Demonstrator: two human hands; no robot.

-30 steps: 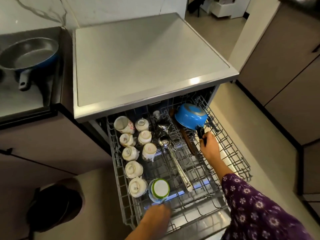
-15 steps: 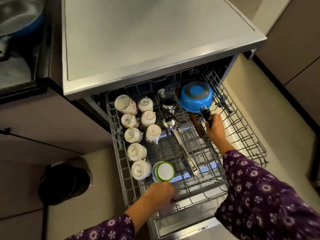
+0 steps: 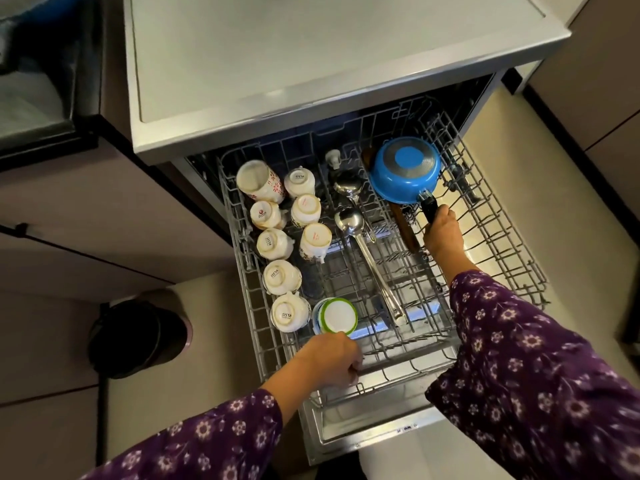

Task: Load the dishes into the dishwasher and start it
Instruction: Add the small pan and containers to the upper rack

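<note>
The dishwasher's upper wire rack (image 3: 502, 251) is pulled out over the open door (image 3: 374, 434). A blue saucepan (image 3: 403, 171) lies upside down at the rack's back right; my right hand (image 3: 441, 233) grips its black handle. My left hand (image 3: 329, 362) grips the rack's front rail. Several white cups (image 3: 280, 277) stand upside down along the left side, with a green-rimmed cup (image 3: 335, 316) just beyond my left hand. Two steel ladles (image 3: 349, 220) lie in the middle. A wooden utensil (image 3: 403, 226) sits beside the saucepan's handle.
The dishwasher's steel top (image 3: 311, 50) juts over the rack's back. A black bin (image 3: 138, 337) stands on the floor to the left. Cabinet fronts (image 3: 609, 81) close in on the right, and a dark counter (image 3: 38, 81) holds a pan at the top left.
My view has tilted down and closer over the rack. My right hand has stayed on the saucepan's handle and my left hand has stayed at the rack's front rail.
</note>
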